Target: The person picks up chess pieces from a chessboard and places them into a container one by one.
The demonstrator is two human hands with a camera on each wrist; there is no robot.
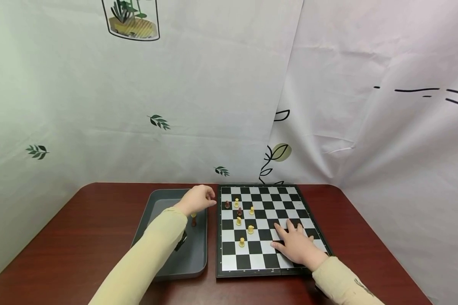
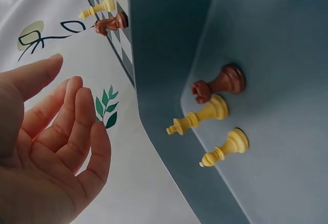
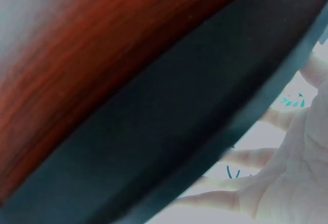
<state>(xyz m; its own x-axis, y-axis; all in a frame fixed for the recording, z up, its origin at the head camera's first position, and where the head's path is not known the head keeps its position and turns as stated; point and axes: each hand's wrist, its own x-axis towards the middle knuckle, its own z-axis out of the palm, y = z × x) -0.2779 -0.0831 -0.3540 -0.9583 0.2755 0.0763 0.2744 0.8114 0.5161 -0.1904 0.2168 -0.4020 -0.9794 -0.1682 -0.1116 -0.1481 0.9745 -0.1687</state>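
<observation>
My left hand [image 1: 197, 199] hovers over the grey tray's right side, near the chessboard's left edge. In the left wrist view its fingers [image 2: 83, 124] are relaxed and bent, the thumb apart, with nothing held. Inside the tray [image 1: 192, 264] stand a brown rook [image 2: 225, 82], a yellow king [image 2: 202, 114] and a yellow bishop [image 2: 227, 146]. My right hand [image 1: 298, 247] rests with spread fingers on the near right part of the chessboard [image 1: 256, 260]. On the board's left half stand a brown knight [image 2: 111, 24], another brown piece [image 1: 240, 212] and several yellow pieces [image 1: 250, 229].
A reddish-brown wooden table [image 1: 76, 241] carries the tray and the board side by side, with a narrow gap between them. Behind it hangs a white cloth [image 1: 213, 84] printed with leaves. The board's dark rim [image 3: 169, 116] fills much of the right wrist view.
</observation>
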